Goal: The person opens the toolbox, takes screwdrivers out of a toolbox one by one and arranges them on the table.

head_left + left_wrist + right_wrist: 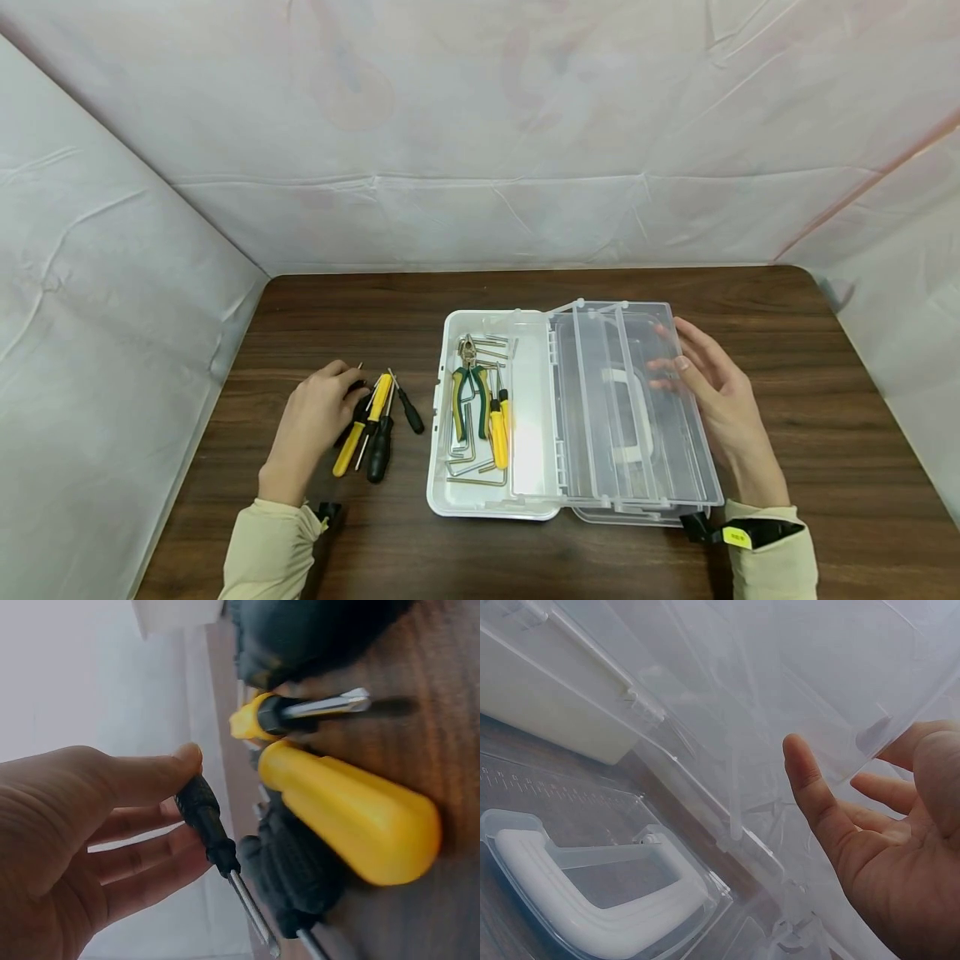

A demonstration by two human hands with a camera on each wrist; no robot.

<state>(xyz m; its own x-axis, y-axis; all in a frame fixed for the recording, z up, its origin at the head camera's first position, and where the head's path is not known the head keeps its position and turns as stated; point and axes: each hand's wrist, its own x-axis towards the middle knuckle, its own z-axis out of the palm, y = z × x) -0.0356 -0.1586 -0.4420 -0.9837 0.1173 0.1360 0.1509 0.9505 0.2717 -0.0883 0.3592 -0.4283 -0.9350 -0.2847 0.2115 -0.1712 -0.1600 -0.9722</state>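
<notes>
My left hand point(315, 421) pinches a small black-handled screwdriver point(206, 817) between thumb and fingers, its metal tip pointing down. Right beside that hand lies a pile of screwdrivers with yellow handles point(352, 810) and black handles point(380, 450). My right hand point(723, 400) holds the outer edge of a clear divided tray point(600, 400), thumb on the near side and fingers showing through the plastic. The tray belongs to a white toolbox point(532, 492) that stands open. Beneath it lies the clear lid with a white handle point(607, 922).
Inside the white box are green-and-yellow pliers point(480, 408), several hex keys point(468, 458) and two yellow-handled screwdrivers point(498, 437). A small black screwdriver point(410, 412) lies between pile and box. White sheeting point(480, 217) rises behind the brown table point(360, 308).
</notes>
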